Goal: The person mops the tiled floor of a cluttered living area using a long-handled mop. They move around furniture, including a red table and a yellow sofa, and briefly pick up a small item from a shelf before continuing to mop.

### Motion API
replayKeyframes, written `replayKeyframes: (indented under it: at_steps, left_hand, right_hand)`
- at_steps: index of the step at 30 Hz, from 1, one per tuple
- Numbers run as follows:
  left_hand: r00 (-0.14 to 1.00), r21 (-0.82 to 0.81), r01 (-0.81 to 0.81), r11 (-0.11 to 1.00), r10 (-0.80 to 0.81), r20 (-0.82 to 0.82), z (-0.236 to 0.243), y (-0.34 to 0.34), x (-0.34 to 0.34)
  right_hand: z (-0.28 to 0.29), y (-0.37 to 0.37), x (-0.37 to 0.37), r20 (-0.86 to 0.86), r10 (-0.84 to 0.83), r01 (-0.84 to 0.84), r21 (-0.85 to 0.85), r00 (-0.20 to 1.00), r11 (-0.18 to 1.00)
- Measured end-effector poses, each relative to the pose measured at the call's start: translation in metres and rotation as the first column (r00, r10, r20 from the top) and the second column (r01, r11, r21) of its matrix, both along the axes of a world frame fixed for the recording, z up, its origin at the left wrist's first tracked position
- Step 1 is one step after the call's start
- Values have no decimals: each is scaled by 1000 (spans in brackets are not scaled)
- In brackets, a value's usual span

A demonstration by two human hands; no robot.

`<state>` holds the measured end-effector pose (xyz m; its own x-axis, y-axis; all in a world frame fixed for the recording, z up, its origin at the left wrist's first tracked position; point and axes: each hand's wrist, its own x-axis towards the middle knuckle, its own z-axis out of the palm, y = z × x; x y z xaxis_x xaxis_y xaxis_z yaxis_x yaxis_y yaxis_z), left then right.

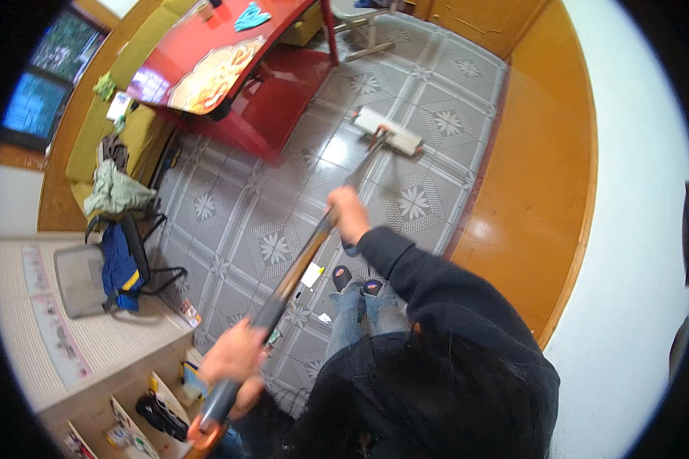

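A long-handled mop (291,281) slants across the view, its grey and orange-ended handle rising toward me at lower left. Its wide white head (388,131) rests on the patterned grey tile floor (279,245), to the right of a red table. Low on the handle, near the orange end, my left hand (236,353) is closed round the grip, slightly blurred. Farther along the pole my right hand (347,215) is wrapped about it, the dark sleeve reaching in from the right.
A red table (207,57) with a lower shelf stands at far left beside a yellow-green bench (92,145). Left of me is a chair (84,279) with clothes. Small scraps and a white paper (311,274) lie near my feet. Wood panelling (540,176) borders the right.
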<state>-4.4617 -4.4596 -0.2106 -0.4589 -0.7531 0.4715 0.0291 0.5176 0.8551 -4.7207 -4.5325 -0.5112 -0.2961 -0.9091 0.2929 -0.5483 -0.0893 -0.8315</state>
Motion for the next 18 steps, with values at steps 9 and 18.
replayKeyframes:
  at_steps: [9,18]
  left_hand:
    - [996,280,82,956,-69,-56,-189,23,-100]
    - [941,333,-172,927,255,-224,-84,65,109]
  right_hand:
    - [-109,-4,-139,-550,375,25,586,746,810]
    - [-29,21,93,-432,770,-418,659,470,625]
